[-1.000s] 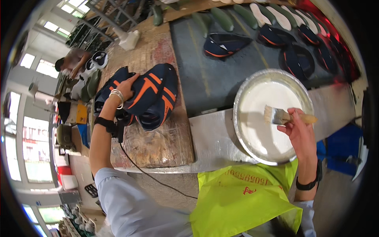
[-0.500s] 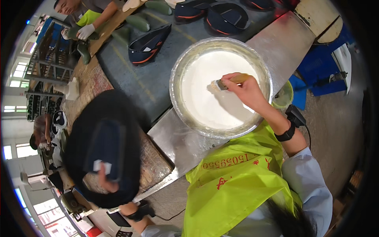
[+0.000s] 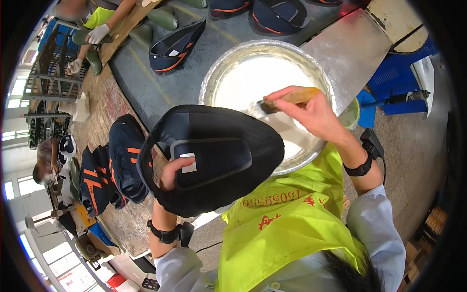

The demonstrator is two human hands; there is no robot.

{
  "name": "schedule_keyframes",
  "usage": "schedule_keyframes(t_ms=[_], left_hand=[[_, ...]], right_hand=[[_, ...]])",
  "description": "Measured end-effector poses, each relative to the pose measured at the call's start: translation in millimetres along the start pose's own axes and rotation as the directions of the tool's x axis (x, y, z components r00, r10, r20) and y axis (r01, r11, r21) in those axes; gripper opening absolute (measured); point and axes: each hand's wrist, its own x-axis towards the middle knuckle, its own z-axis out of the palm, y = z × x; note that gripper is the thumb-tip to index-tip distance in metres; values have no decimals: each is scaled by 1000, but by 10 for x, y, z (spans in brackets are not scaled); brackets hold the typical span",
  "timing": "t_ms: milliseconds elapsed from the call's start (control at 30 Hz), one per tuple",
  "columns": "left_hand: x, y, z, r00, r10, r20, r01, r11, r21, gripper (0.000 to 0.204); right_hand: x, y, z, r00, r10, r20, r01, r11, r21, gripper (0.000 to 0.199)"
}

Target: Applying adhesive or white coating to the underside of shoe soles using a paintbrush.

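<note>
My left hand (image 3: 171, 174) grips a dark navy shoe upper (image 3: 221, 177), its thumb pressed on the inner side beside a small white label; the other fingers are hidden beneath. The upper hangs tilted, its right end overlapping the lower left of a round metal basin (image 3: 206, 83) of white liquid (image 3: 255, 80). Over the basin, my right hand (image 3: 311, 114) pinches a flat brush (image 3: 302, 95) by its yellowish handle. The brush's dark ferrule and bristles point left, at or just above the liquid; contact cannot be made out.
Several orange-striped shoe uppers (image 3: 127, 158) lie on the worn wooden table (image 3: 99, 104) at left. More uppers (image 3: 177, 47) rest on the grey belt (image 3: 146, 73) behind the basin, with green shoe lasts (image 3: 163, 18) nearby. A co-worker's gloved hand (image 3: 98, 34) holds a last at far left.
My left hand has brought the shoe upper rightward to the basin, uncovering the uppers on the wooden table. The brush stays over the basin, shifted slightly.
</note>
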Motion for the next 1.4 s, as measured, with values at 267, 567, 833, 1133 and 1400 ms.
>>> schedule_keyframes(t_ms=[267, 567, 833, 1133, 1400], left_hand=[[115, -19, 212, 939, -343, 37, 344, 937, -60, 41], [3, 43, -212, 762, 520, 387, -633, 468, 617, 38], [-204, -109, -42, 835, 485, -260, -185, 692, 698, 29], [-12, -411, 139, 606, 760, -234, -261, 468, 844, 28], [71, -655, 21, 586, 811, 3, -186, 131, 974, 44]], right_hand=[[168, -299, 213, 974, -174, 146, 166, 984, 69, 16], [-31, -126, -111, 991, -81, 110, 95, 987, -131, 18], [-306, 161, 246, 954, 234, -186, -209, 967, 143, 23], [-355, 22, 508, 864, 485, -134, -380, 804, 457, 26], [-177, -144, 319, 955, 33, -294, 48, 964, 262, 18]])
